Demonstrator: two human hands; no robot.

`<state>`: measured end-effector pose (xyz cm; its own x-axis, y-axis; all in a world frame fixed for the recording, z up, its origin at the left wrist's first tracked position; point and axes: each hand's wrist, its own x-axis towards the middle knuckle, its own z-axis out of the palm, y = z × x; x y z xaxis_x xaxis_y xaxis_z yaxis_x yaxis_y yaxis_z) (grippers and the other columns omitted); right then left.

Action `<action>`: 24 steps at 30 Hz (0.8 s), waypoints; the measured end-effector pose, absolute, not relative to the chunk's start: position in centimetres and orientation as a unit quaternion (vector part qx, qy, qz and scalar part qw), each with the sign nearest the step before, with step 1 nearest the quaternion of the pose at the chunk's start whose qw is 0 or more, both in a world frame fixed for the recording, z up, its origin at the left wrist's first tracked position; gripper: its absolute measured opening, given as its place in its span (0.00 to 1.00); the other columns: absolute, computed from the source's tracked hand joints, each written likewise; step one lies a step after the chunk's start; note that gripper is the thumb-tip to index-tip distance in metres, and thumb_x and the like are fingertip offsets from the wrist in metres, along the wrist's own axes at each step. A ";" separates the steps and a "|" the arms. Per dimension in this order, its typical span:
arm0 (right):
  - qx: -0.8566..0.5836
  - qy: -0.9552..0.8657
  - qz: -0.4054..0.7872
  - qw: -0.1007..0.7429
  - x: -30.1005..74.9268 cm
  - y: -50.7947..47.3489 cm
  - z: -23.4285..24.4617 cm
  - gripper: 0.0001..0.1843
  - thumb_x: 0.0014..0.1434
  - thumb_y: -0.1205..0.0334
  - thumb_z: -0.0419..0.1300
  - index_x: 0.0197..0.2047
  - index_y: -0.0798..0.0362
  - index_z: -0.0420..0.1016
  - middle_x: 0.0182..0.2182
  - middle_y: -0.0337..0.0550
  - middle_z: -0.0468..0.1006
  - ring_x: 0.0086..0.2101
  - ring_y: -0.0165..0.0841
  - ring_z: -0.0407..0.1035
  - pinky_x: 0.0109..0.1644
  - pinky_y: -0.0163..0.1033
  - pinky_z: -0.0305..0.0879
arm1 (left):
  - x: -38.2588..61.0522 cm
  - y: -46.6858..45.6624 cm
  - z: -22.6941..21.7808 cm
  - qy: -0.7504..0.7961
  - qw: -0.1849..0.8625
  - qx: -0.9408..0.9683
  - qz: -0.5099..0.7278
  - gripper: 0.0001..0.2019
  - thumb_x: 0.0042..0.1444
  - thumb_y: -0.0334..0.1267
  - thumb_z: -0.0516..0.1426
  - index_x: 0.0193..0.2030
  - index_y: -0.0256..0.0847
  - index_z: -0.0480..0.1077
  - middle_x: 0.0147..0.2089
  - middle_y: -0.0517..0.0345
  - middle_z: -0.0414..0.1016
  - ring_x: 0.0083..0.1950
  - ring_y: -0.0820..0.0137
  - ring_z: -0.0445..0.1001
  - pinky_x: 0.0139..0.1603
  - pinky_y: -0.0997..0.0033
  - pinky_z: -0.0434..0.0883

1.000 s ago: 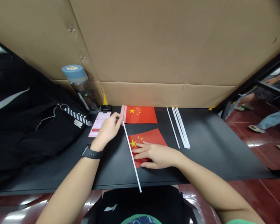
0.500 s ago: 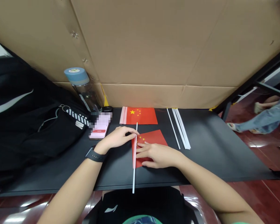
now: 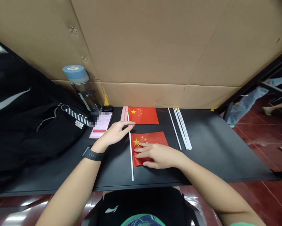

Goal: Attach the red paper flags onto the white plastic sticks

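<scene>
A red paper flag point(image 3: 152, 138) with yellow stars lies on the black table in front of me. My right hand point(image 3: 156, 156) rests on it, fingers spread and pressing the paper, which creases beneath them. Along the flag's left edge runs a thin white stick point(image 3: 131, 157), reaching beyond the flag above and below. Near the stick's upper part is my left hand point(image 3: 118, 132), thumb and forefinger closed around it. Behind, a stack of similar flags point(image 3: 145, 115) shows fanned pinkish-white left edges; the stick's top overlaps these edges.
Several white sticks point(image 3: 183, 130) lie to the right, with a single stick point(image 3: 174, 128) beside them. At left are a phone point(image 3: 100, 125), a blue-lidded bottle point(image 3: 81, 83) and a black bag point(image 3: 18, 125). A cardboard panel point(image 3: 155, 47) stands behind; another person's leg point(image 3: 243, 108) shows at far right.
The stick has shifted left and away from me, from over the flag's pinkish strip to its left edge. That strip no longer shows. My left hand moved with it; my right hand stays on the flag.
</scene>
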<state>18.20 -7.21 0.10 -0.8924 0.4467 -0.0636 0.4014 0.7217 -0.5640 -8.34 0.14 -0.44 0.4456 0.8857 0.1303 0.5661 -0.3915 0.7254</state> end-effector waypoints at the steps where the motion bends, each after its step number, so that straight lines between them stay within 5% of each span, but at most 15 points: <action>1: -0.228 -0.927 0.295 0.039 18.2 -7.2 0.1 0.21 0.72 0.59 0.59 0.65 0.49 0.77 0.70 0.48 0.71 0.74 0.48 0.56 0.75 0.55 0.59 | -8.3 0.2 -0.5 0.466 0.302 0.785 0.272 0.22 0.71 0.53 0.54 0.62 0.45 0.78 0.63 0.52 0.81 0.65 0.57 0.78 0.69 0.55 0.71; 6: -0.227 -0.925 0.301 0.038 18.3 -7.2 0.0 0.21 0.71 0.60 0.60 0.66 0.48 0.77 0.70 0.46 0.72 0.74 0.47 0.55 0.76 0.55 0.58 | -8.3 0.5 -0.6 0.486 0.292 0.763 0.310 0.26 0.71 0.53 0.54 0.70 0.45 0.71 0.67 0.50 0.77 0.65 0.58 0.77 0.69 0.55 0.70; 10: -0.231 -0.919 0.317 0.047 18.3 -7.2 0.1 0.22 0.72 0.60 0.60 0.67 0.48 0.76 0.68 0.43 0.75 0.75 0.44 0.53 0.78 0.52 0.55 | -8.1 0.0 -0.4 0.421 0.354 0.809 0.207 0.22 0.71 0.54 0.54 0.61 0.47 0.78 0.61 0.53 0.82 0.63 0.58 0.78 0.68 0.57 0.70; 15: -0.240 -0.914 0.324 0.049 18.3 -7.2 0.2 0.24 0.71 0.60 0.61 0.69 0.48 0.75 0.69 0.44 0.73 0.76 0.45 0.51 0.78 0.54 0.55 | -7.2 -1.7 0.5 0.466 0.211 0.850 0.122 0.19 0.72 0.52 0.51 0.58 0.54 0.80 0.57 0.52 0.82 0.67 0.48 0.69 0.67 0.41 0.63; 24: -0.242 -0.911 0.329 0.049 18.3 -7.2 0.2 0.25 0.70 0.61 0.62 0.69 0.47 0.75 0.72 0.44 0.68 0.76 0.45 0.50 0.78 0.54 0.55 | -6.5 -1.9 -0.9 0.456 0.165 0.867 0.117 0.20 0.74 0.42 0.47 0.55 0.49 0.81 0.54 0.49 0.80 0.62 0.52 0.71 0.62 0.47 0.64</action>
<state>18.31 -7.20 0.24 -0.8779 0.4735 -0.0710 0.4096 0.6658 -0.6236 -6.46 -1.88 -0.91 0.5574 0.8286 0.0520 0.7519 -0.5303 0.3916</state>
